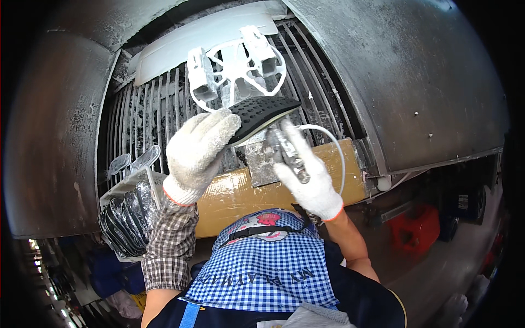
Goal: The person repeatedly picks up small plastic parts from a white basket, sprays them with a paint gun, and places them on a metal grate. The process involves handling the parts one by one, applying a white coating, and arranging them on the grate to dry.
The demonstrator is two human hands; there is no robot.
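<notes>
My left hand [198, 147], in a white knit glove, grips a flat black perforated part [261, 112] by its left end and holds it up over a slatted metal grate [147, 117]. My right hand [307, 175], also gloved, is closed on a grimy metal spray tool [289, 150] whose nozzle points up at the black part's underside. A white hose [334, 143] loops from the tool. A white round plastic frame with two boxy blocks [236, 66] rests on the grate just beyond the black part.
A stack of black parts [124, 216] fills a white basket at the left. A brown cardboard box [240, 194] lies along the front of the grate. Grey curved metal booth walls [415, 82] enclose the grate. A red crate [418, 229] sits at the lower right.
</notes>
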